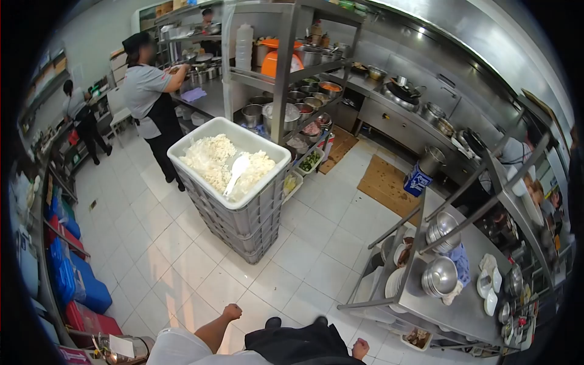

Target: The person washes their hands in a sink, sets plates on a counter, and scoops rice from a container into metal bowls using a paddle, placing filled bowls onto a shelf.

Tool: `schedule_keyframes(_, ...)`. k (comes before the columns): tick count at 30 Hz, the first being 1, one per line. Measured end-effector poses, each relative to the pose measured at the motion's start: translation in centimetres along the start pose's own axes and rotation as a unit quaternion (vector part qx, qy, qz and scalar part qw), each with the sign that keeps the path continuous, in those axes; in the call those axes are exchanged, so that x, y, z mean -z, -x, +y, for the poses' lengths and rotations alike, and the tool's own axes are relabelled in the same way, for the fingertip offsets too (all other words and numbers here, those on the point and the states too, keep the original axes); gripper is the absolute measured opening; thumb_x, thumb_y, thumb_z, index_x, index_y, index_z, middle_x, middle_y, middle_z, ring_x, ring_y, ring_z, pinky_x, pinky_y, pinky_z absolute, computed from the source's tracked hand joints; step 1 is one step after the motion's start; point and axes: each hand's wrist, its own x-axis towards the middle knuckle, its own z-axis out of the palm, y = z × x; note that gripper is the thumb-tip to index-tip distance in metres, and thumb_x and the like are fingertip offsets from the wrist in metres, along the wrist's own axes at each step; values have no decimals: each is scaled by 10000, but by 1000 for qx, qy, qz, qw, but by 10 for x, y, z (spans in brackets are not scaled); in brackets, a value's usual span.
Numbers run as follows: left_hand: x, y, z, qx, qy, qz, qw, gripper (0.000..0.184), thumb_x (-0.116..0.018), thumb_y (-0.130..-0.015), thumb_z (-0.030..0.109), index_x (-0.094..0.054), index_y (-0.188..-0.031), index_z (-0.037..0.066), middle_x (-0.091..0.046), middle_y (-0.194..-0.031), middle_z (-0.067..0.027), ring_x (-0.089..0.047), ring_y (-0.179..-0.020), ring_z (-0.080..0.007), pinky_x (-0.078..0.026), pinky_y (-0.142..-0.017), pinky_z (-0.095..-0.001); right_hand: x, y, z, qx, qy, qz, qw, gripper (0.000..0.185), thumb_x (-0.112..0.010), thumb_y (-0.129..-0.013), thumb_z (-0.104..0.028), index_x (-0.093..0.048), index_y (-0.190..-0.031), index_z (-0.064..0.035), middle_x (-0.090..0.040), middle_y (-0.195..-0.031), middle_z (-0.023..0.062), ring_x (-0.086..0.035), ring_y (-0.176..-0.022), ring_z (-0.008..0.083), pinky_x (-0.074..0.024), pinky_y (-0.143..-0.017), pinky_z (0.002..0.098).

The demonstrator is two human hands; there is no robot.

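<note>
My left hand (232, 311) hangs low in front of my body, its fingers curled, with nothing visible in it. On the other side of my apron, my right hand (360, 348) is also curled near the bottom edge; whether it holds anything is hidden. Neither hand touches the white tub (177, 159), which stands further ahead on stacked grey crates (234, 234). Cooked rice (210, 159) fills much of the tub, partly in clear plastic, and a white scoop (237, 173) lies on it.
A co-worker (148, 91) stands at a counter behind the tub. Another person (82, 112) is at the far left. Steel shelving (286, 73) holds many pots. Metal bowls (439, 277) sit on a steel table (474, 304) at right. Blue bins (91, 286) line the left.
</note>
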Motion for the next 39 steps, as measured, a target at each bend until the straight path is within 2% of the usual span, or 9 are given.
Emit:
schedule_keyframes(2, -10, -15, 10, -11, -8, -14, 1000, 250, -540, -715, 248, -632, -798, 32, -646, -743, -111, -638, -650, -217, -508, -673, -330, -4, -3, 13, 23, 65, -9, 998, 109, -525, -748, -43, -576, -826, 13, -537, -594, 64, -486, -438, 128, -385, -375, 247)
schedule_keyframes(6, -33, -39, 36, -159, -48, -47, 985, 254, -521, -772, 204, -591, -865, -22, -635, -743, -117, -622, -620, -182, -512, -590, -297, -43, -9, -12, -34, -32, -85, 995, 110, -556, -765, -91, -576, -824, 0, -569, -648, 81, -540, -509, 142, -398, -390, 246)
schedule_keyframes(10, -11, -20, 97, -91, 42, -55, 993, 231, -523, -777, 217, -606, -877, 26, -637, -786, -113, -626, -691, -209, -501, -650, -331, -124, -22, -82, -122, 7, -161, 979, 99, -473, -758, 16, -553, -814, 35, -564, -651, 97, -538, -540, 145, -435, -452, 226)
schedule_keyframes(15, 63, -3, 156, -159, 178, 91, 967, 164, -500, -794, 148, -597, -850, 28, -609, -697, -75, -576, -607, -126, -470, -581, -262, -267, -72, -130, 69, -18, -347, 935, 137, -493, -785, -36, -552, -881, 40, -591, -695, 105, -576, -592, 167, -460, -506, 268)
schedule_keyframes(19, 162, 15, 216, -231, 149, 285, 918, 83, -554, -778, 116, -598, -796, 47, -501, -588, 11, -433, -540, -61, -373, -502, -224, -355, -48, -259, 97, -19, -423, 901, 102, -520, -775, 8, -550, -866, 43, -592, -731, 110, -596, -663, 174, -490, -591, 257)
schedule_keyframes(21, 208, 18, 250, -268, 218, 369, 863, 105, -562, -799, 127, -583, -783, 25, -483, -588, 30, -416, -549, -40, -352, -492, -204, -382, -18, -321, 90, 2, -490, 867, 162, -550, -817, -137, -561, -881, 10, -613, -723, 83, -594, -645, 138, -461, -567, 245)
schedule_keyframes(25, 299, 0, 310, -323, 207, 366, 848, 121, -572, -804, 120, -565, -783, 1, -484, -602, 30, -410, -558, -29, -342, -497, -185, -424, 48, -404, 109, -22, -610, 784, 193, -524, -851, -175, -565, -907, 4, -619, -740, 68, -601, -681, 120, -448, -569, 224)
schedule_keyframes(31, 413, -82, 355, -401, 141, 299, 855, 124, -570, -809, 116, -569, -821, -7, -507, -613, 21, -436, -574, -40, -366, -519, -195, -501, 114, -448, 98, -25, -614, 783, 193, -524, -853, -114, -552, -948, 52, -616, -785, 93, -598, -737, 130, -470, -687, 231)
schedule_keyframes(39, 533, -155, 463, -522, 231, 162, 805, 106, -539, -832, 92, -580, -856, -2, -547, -683, 4, -470, -606, -45, -379, -549, -187, -600, 205, -468, 70, -73, -452, 886, 182, -536, -846, -177, -572, -869, 0, -612, -722, 56, -570, -668, 99, -427, -581, 215)
